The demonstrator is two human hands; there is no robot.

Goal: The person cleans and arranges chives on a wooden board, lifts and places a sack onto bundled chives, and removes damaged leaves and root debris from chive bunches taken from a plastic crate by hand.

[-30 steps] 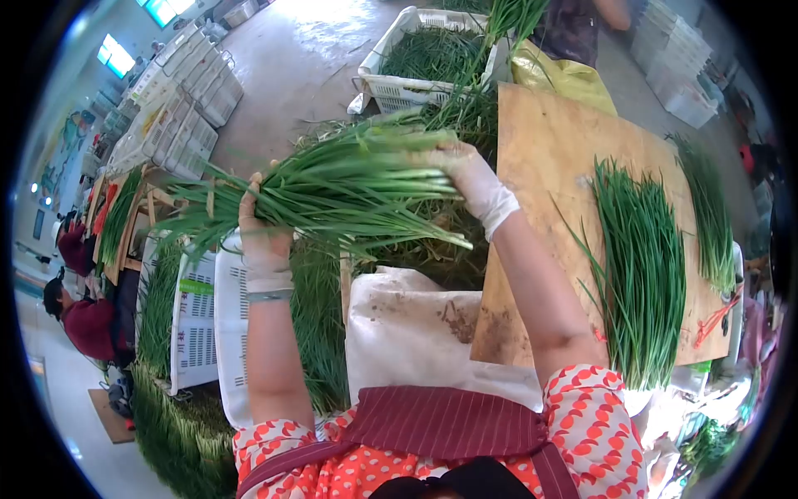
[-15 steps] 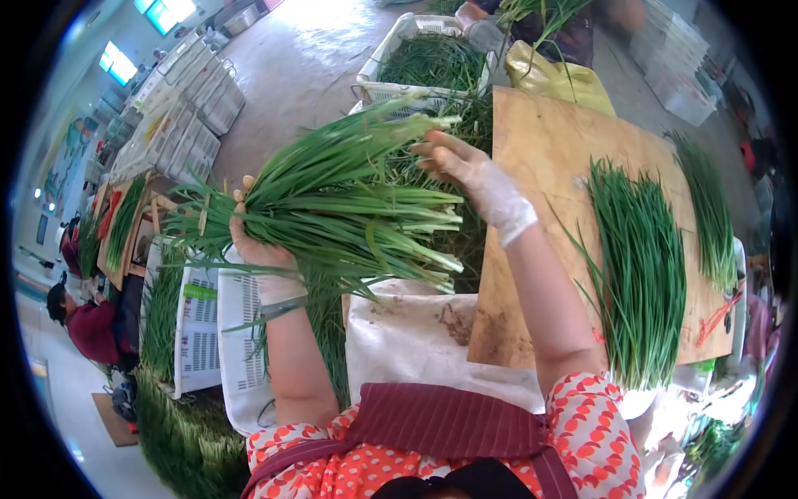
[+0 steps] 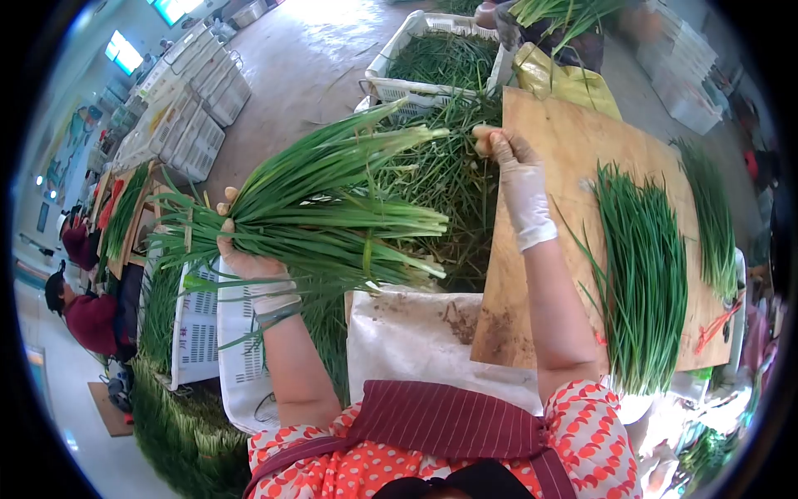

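Note:
My left hand (image 3: 249, 262), in a thin glove, is closed round a big bunch of garlic chives (image 3: 324, 212). The pale cut ends fan out to the right and the green tips hang past my fingers on the left. Gloved too, my right hand (image 3: 517, 162) is raised apart from the bunch, just right of its cut ends. Its fingertips are pressed together; whatever lies between them, if anything, is too small to make out. Below the hands lies a heap of loose green scraps (image 3: 453, 195).
On my right a wooden board (image 3: 544, 274) carries a laid-out row of chives (image 3: 640, 283) and a smaller bundle (image 3: 711, 224). Ahead stands a white crate (image 3: 378, 83) of greens. More crates (image 3: 195, 320) stand on the left. A co-worker (image 3: 90, 323) sits at far left.
My right hand has moved right, away from the cut ends, and its fingers have drawn together. The bunch in my left hand has shifted slightly left.

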